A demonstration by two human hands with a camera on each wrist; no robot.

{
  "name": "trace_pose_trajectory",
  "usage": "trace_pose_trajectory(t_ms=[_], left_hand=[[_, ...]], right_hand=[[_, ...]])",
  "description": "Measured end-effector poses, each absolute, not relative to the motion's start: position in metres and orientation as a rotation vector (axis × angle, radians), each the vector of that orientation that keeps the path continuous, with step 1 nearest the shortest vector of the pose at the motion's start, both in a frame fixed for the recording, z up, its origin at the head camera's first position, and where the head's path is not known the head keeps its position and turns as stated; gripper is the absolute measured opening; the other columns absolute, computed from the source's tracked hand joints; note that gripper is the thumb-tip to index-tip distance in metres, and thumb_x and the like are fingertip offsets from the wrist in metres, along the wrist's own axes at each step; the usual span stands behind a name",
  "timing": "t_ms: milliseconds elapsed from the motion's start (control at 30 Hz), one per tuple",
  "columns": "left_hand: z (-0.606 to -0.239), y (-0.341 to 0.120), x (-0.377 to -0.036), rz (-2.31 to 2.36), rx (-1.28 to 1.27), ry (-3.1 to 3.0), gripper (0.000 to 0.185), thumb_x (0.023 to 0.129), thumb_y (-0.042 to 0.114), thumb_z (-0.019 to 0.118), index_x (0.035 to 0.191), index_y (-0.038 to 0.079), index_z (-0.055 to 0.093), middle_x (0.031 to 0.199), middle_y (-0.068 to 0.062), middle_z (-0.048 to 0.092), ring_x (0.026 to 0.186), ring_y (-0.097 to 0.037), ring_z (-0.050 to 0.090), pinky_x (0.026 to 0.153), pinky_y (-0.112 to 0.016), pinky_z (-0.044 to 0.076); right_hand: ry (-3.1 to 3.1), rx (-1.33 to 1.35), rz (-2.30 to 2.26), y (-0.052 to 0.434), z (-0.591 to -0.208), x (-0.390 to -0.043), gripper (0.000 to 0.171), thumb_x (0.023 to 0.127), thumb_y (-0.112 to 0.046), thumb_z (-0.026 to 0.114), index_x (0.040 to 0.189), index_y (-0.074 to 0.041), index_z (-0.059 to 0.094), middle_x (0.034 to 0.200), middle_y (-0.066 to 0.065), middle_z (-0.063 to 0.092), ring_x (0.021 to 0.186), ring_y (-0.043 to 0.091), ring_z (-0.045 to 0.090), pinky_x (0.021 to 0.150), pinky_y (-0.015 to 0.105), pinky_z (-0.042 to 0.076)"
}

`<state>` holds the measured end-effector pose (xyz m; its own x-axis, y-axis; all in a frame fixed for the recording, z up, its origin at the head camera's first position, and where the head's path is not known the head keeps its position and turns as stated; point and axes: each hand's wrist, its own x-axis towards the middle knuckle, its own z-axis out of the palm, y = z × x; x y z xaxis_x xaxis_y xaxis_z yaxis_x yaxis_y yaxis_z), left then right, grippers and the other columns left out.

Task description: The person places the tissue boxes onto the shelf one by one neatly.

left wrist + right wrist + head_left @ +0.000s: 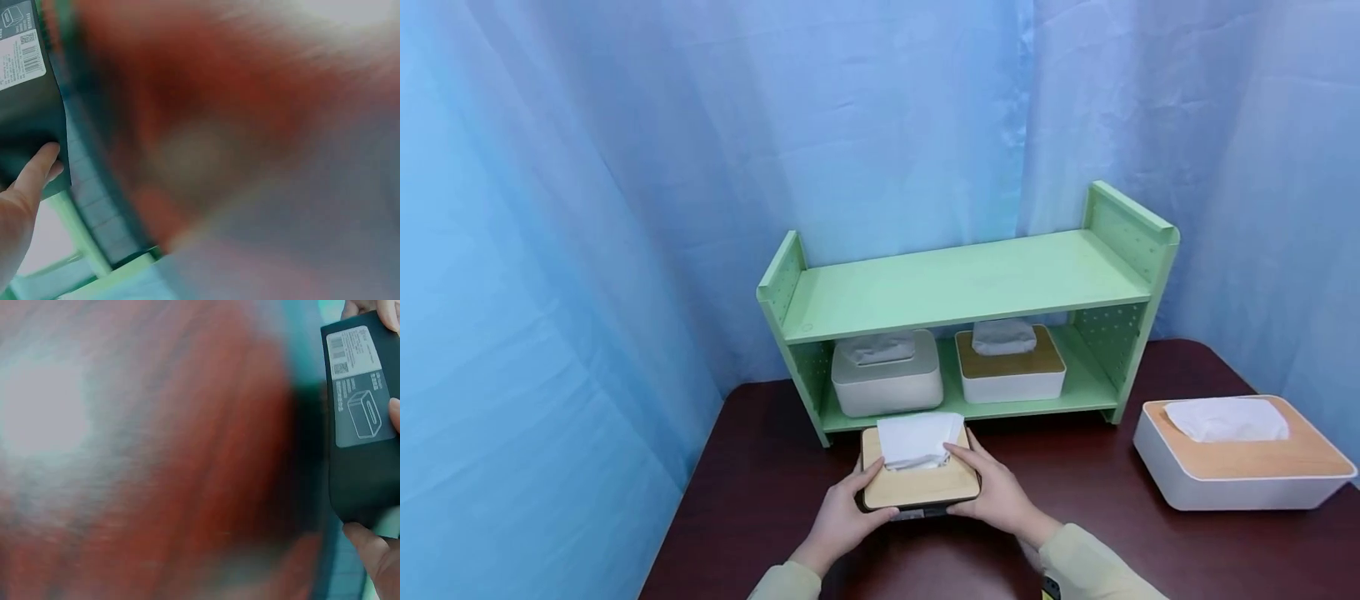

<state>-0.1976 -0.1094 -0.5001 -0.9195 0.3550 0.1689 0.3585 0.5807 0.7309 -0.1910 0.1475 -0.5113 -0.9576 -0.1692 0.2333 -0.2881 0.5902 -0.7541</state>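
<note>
Between both hands is a black tissue box (917, 486) with a pale wood lid and a white tissue sticking out of its slot. My left hand (844, 518) grips its left side, thumb along the near edge and fingers on the lid's side. On the opposite side my right hand (996, 493) grips it the same way, a fingertip by the tissue. In the right wrist view the black box (356, 475) shows a printed label on its side. The left wrist view catches the black box (31, 119) with fingers against it.
A green two-tier shelf (970, 283) stands behind the hands. On its lower tier sit a white tissue box (887, 392) at left and a white box with a brown wood lid (1011, 385) at right. A larger wood-lidded tissue box (1240, 493) lies on the dark red table (737, 517) at right.
</note>
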Motion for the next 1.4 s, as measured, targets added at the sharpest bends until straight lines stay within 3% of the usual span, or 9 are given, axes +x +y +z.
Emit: trace_pose_trajectory(t_ms=[400,700,1000,1400], left_hand=[[-0.41,-0.112,-0.19,-1.084,-0.78,-2.439,0.075,0.07,0.022,0.084,0.137,0.013,0.053,0.146,-0.024,0.034,0.131,-0.031,0.042,0.093,-0.042,0.049],[-0.35,-0.113,-0.199,-0.924,-0.877,-2.276,0.077,0.069,0.021,0.085,0.138,0.013,0.051,0.149,-0.024,0.03,0.129,-0.032,0.046,0.087,-0.039,0.052],[-0.336,-0.106,-0.227,-0.967,-0.849,-2.386,0.076,0.073,0.02,0.082,0.14,0.014,0.047,0.151,-0.022,0.029,0.134,-0.033,0.04,0.091,-0.04,0.05],[-0.333,-0.108,-0.235,-1.014,-0.778,-2.396,0.064,0.078,0.018,0.078,0.136,0.013,0.053,0.147,-0.021,0.037,0.135,-0.035,0.038,0.092,-0.043,0.05]], right_hand=[[-2.34,0.589,1.101,0.146,-0.425,-0.186,0.085,0.056,-0.003,0.09,0.134,-0.012,0.054,0.152,0.027,0.024,0.127,0.045,0.044,0.081,0.037,0.053],[-2.209,0.737,1.095,0.149,-0.365,-0.2,0.088,0.06,-0.001,0.087,0.138,-0.011,0.048,0.157,0.022,0.012,0.135,0.046,0.031,0.079,0.041,0.054],[-2.263,0.684,1.103,0.152,-0.355,-0.225,0.084,0.064,-0.003,0.086,0.139,-0.01,0.047,0.156,0.026,0.01,0.135,0.045,0.032,0.08,0.045,0.053],[-2.369,0.581,1.06,0.147,-0.336,-0.228,0.081,0.065,-0.014,0.087,0.138,-0.014,0.05,0.157,0.019,0.015,0.132,0.043,0.038,0.079,0.048,0.051]])
